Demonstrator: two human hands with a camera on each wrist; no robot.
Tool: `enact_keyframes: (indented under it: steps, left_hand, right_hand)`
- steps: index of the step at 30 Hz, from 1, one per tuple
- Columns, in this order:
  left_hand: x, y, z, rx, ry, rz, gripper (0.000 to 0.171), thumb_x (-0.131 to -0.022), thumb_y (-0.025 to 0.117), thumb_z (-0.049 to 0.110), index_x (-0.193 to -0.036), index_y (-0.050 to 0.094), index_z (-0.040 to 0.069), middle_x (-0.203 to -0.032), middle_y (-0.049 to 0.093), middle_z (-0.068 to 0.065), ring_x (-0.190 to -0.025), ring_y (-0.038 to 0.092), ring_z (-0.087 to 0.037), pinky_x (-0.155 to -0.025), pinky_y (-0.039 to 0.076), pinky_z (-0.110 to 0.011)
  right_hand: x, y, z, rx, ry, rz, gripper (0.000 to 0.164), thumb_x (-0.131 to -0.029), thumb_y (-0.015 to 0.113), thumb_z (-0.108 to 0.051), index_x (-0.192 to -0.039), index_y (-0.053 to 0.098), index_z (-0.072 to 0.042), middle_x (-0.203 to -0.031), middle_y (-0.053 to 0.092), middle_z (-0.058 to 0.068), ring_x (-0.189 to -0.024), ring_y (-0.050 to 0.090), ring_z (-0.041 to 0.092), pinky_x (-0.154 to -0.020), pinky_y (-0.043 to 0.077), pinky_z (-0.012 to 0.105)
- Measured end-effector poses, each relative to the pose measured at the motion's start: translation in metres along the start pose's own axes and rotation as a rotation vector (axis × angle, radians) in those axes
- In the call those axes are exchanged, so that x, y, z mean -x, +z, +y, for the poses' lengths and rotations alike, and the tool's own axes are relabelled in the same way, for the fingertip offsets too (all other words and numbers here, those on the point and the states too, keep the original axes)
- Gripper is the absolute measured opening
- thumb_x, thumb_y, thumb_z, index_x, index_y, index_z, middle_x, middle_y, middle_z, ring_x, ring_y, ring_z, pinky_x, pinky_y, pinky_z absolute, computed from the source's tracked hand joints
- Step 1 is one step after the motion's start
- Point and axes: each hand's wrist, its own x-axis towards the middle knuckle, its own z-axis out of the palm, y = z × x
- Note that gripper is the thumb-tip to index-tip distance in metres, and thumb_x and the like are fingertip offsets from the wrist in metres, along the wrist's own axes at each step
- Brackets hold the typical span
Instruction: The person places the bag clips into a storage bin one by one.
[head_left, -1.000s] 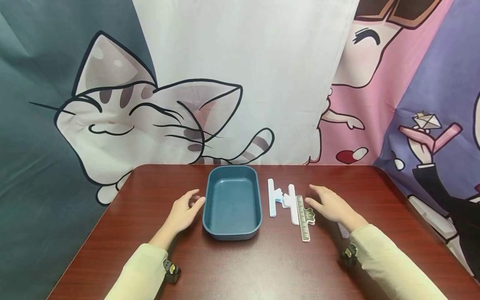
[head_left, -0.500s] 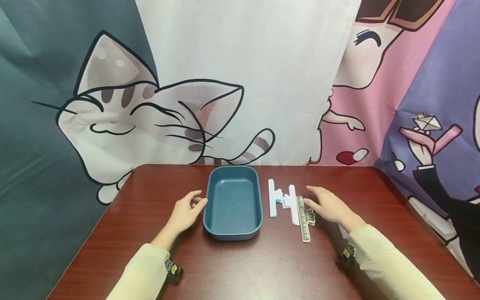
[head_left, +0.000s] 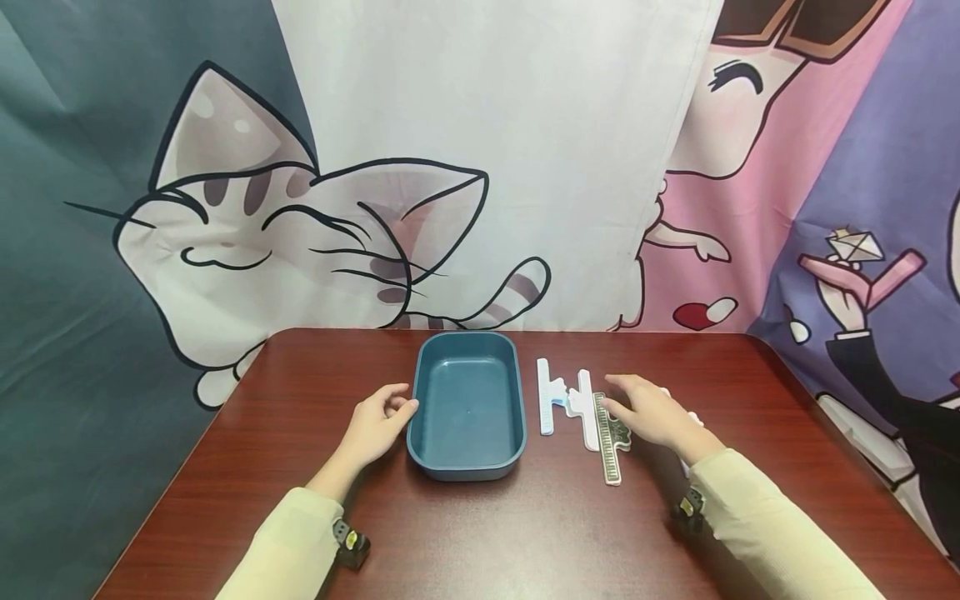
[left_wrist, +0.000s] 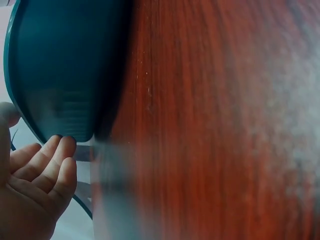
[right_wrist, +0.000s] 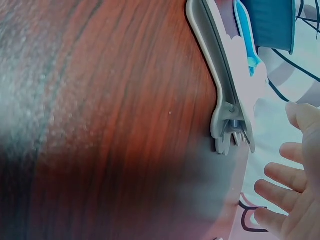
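A teal rectangular bin (head_left: 467, 408) stands upright on the table. My left hand (head_left: 381, 423) is at its left side, thumb tip right at the rim and fingers loosely bent; the left wrist view shows the fingertips (left_wrist: 61, 141) close by the bin's wall. Right of the bin lie a white-and-blue bag clip (head_left: 545, 398), a white bag clip (head_left: 587, 417) and an olive-green bag clip (head_left: 609, 450) with ruler-like marks. My right hand (head_left: 654, 412) hovers beside the green clip, overlapping its top in the head view. In the right wrist view its fingers (right_wrist: 280, 195) are spread, holding nothing.
Another pale clip (head_left: 696, 418) lies mostly hidden behind my right wrist. The dark red wooden table (head_left: 480, 542) runs to a printed cloth backdrop (head_left: 510, 167) with cartoon figures behind its far edge.
My right hand has moved left, toward the green clip, baring part of the pale clip behind it. My left hand has shifted slightly right to the bin's rim. Bin and clips have stayed put.
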Motion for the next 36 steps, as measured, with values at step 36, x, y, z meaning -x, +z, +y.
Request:
enact_keyframes:
  steps: [36]
  left_hand:
    - [-0.005,0.007,0.011,0.380,-0.263,-0.017,0.041,-0.086,0.065,0.007,-0.123,0.055,-0.006,-0.098,0.066,-0.025,-0.057,0.055,-0.012,-0.052,0.051,-0.020]
  right_hand:
    - [-0.007,0.011,-0.013,0.002,-0.039,-0.020,0.054,-0.090,0.060,-0.032,-0.128,0.052,0.006,-0.125,0.058,0.023,-0.119,0.053,0.038,-0.102,0.041,0.053]
